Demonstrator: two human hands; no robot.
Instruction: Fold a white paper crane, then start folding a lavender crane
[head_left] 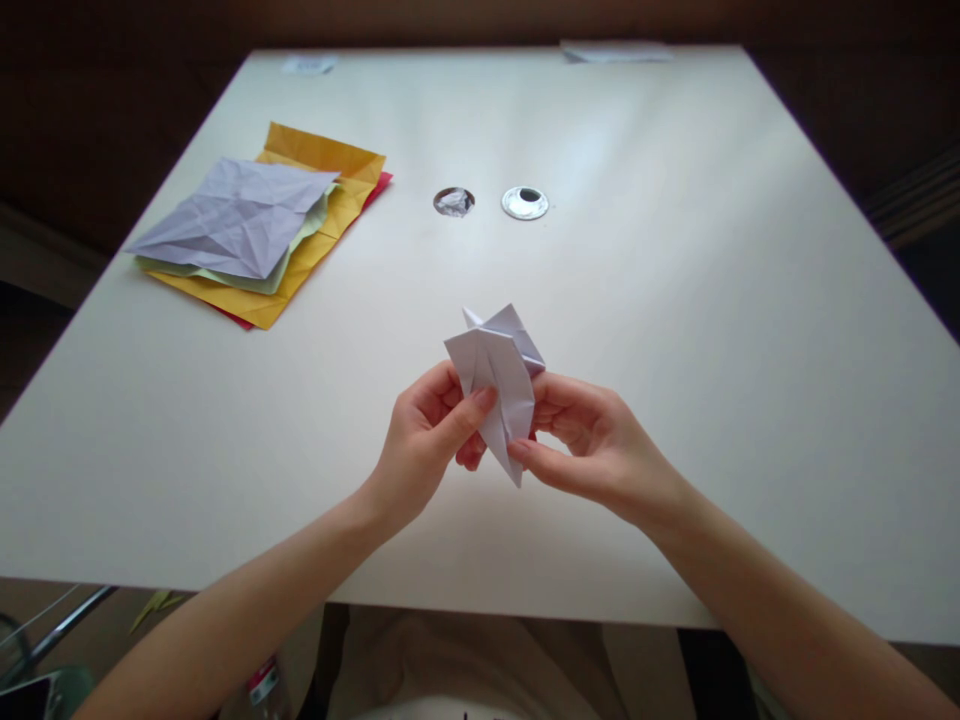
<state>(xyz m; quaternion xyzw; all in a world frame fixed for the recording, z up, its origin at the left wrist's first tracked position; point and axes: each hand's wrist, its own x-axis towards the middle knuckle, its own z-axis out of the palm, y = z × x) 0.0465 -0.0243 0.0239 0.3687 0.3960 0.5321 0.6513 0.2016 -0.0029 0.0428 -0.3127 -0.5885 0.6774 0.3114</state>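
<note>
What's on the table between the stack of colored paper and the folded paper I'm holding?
Nothing: in the head view, only bare table lies between the stack of colored paper and the folded white paper. The two round holes sit farther back.

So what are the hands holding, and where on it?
A folded white paper piece, pinched at its lower half between both hands: left hand on its left side, right hand on its right.

A stack of creased coloured paper sheets (259, 230) lies far left on the white table (675, 350), near two round grommet holes (525, 203).
</note>
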